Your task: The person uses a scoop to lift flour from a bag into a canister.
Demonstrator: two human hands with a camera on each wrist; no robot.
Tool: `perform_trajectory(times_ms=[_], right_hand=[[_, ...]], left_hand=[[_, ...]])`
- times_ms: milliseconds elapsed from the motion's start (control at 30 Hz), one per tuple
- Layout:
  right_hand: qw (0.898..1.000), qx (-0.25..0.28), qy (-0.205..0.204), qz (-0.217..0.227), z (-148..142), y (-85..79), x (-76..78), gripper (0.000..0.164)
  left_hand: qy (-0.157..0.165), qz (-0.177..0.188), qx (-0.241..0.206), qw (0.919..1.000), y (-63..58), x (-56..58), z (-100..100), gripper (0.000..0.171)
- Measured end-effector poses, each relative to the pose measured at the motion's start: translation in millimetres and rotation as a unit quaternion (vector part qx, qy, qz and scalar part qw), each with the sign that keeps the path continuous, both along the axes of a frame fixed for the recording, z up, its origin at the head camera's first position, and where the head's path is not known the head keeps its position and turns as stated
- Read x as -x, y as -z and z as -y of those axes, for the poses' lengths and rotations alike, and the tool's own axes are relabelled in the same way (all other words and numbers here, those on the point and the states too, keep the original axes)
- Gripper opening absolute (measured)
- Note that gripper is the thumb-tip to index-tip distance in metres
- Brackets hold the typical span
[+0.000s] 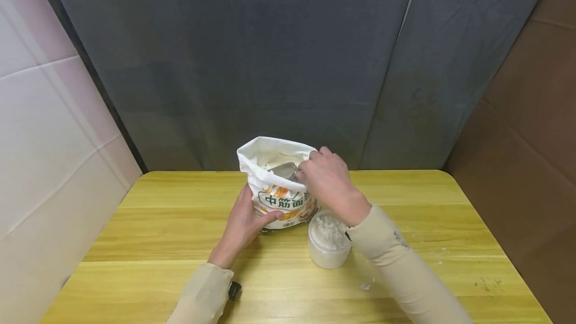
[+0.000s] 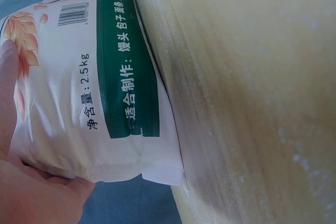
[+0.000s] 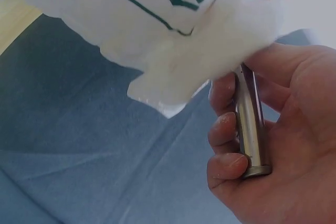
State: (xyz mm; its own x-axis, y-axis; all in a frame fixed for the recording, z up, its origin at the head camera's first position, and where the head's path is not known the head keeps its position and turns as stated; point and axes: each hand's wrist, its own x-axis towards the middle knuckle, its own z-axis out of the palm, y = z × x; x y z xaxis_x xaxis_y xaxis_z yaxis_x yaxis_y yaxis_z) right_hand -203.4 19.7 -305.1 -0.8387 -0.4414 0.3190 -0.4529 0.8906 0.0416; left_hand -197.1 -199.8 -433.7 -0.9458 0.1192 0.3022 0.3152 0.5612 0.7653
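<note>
A white printed flour bag point(image 1: 283, 204) stands on the table with its mouth rolled open. My left hand point(image 1: 245, 221) grips its left side, the thumb across the front; the left wrist view shows fingers point(image 2: 73, 186) round the bag's side. My right hand point(image 1: 330, 179) is at the bag's right rim. It holds a metal scoop point(image 1: 285, 170) whose bowl is inside the bag's mouth. In the right wrist view fingers curl round the scoop's handle point(image 3: 251, 129). Under my right forearm stands a clear plastic jar point(image 1: 328, 258) with flour point(image 1: 330, 231) heaped inside.
The wooden table point(image 1: 171, 244) has white flour specks on its right part. A small flour patch point(image 1: 365, 286) lies in front of the jar. Dark grey cloth point(image 1: 252, 64) hangs behind the table, with a white panel point(image 1: 58, 129) at left and a brown one point(image 1: 526, 139) at right.
</note>
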Motion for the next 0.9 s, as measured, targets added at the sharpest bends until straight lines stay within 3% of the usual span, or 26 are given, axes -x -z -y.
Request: perform_trajectory(times_ms=[467, 900], right_hand=[[0.995, 0.089, -0.019, -0.032, -33, -2.6, -11.4, 0.015], [0.981, 0.194, -0.014, -0.021, -68, 5.5, -18.8, 0.022]], left_hand=[[-0.003, 0.004, 0.001, 1.0, 1.0, 1.4, 1, 0.096], [0.002, 0.007, -0.002, 1.0, 0.3, 1.8, 2, 0.095]])
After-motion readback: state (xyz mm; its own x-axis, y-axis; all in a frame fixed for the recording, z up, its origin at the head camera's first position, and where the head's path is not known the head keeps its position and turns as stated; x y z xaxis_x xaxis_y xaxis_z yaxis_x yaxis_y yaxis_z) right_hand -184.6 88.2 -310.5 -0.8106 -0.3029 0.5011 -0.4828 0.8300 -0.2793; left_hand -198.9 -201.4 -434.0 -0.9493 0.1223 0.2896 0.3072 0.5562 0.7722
